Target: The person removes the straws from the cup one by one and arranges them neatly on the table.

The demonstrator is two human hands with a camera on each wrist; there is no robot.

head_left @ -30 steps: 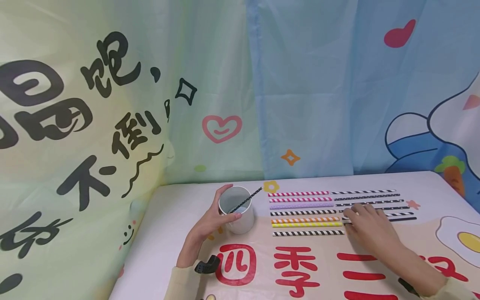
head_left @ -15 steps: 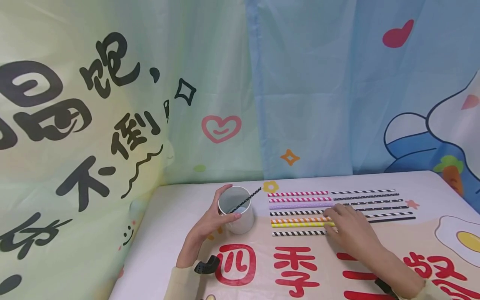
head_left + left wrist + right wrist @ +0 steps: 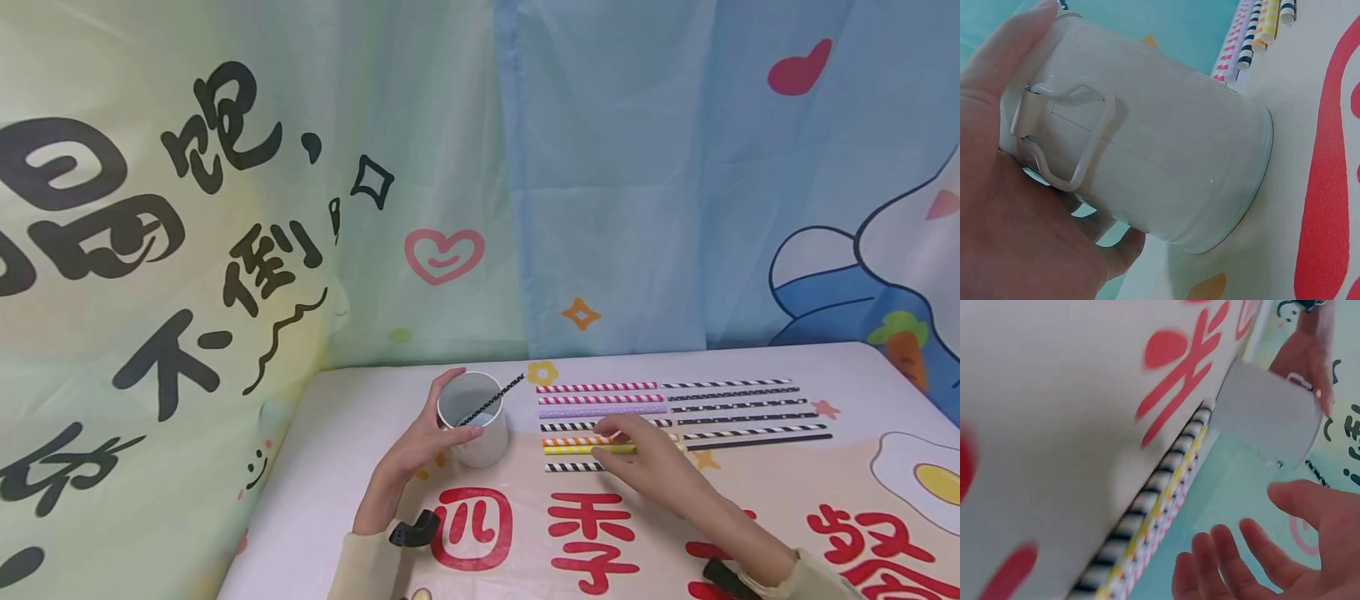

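Observation:
My left hand (image 3: pixel 420 437) grips a white enamel mug (image 3: pixel 486 448) that stands on the table, thumb and fingers curled round it. In the left wrist view the mug's wire handle (image 3: pixel 1094 134) lies under the palm side. A black patterned paper straw (image 3: pixel 506 392) leans inside the mug, its top jutting past the rim. My right hand (image 3: pixel 648 458) hovers over the left column of paper straws, fingers loosely bent and holding nothing. Beneath it lie a yellow straw (image 3: pixel 570 451), an orange-striped straw (image 3: pixel 566 441) and a black-striped straw (image 3: pixel 573 467).
Pink-striped straws (image 3: pixel 596 387) and a lilac straw (image 3: pixel 600 412) lie farther back in the left column. A second column of black patterned straws (image 3: pixel 738 408) lies to its right. A printed curtain (image 3: pixel 615 208) hangs behind the table (image 3: pixel 315 467).
My right hand has moved left, from the black straws in the right column to above the left column. My left hand, the mug and its straw have stayed still.

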